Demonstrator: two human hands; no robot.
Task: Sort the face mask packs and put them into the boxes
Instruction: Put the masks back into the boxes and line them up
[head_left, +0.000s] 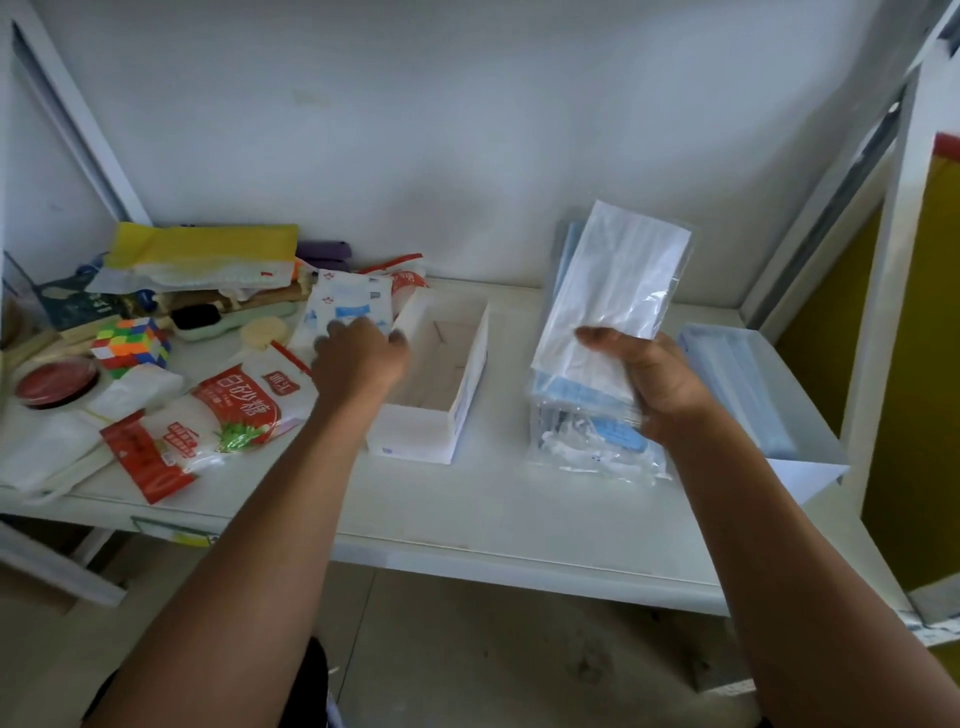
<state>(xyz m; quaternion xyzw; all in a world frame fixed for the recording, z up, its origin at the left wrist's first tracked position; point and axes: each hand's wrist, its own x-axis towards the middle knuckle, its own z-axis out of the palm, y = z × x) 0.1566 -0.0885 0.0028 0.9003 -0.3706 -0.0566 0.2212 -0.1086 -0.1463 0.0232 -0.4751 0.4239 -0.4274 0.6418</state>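
- Currently mid-sort: the right hand (660, 379) grips a clear-wrapped pack of white face masks (618, 280), thumb on its front, upright above a stack of blue mask packs (592, 421).
- The left hand (358, 358) reaches over a white blue-printed soft pack (348, 301) beside the open white cardboard box (470, 384); blurred, so its grip cannot be told.
- The right-side white box (802, 415) holds blue masks.
- Next, judged: lower the white pack flat into the open box.

An open box (457, 395) sits left of stacked mask packs (597, 415)
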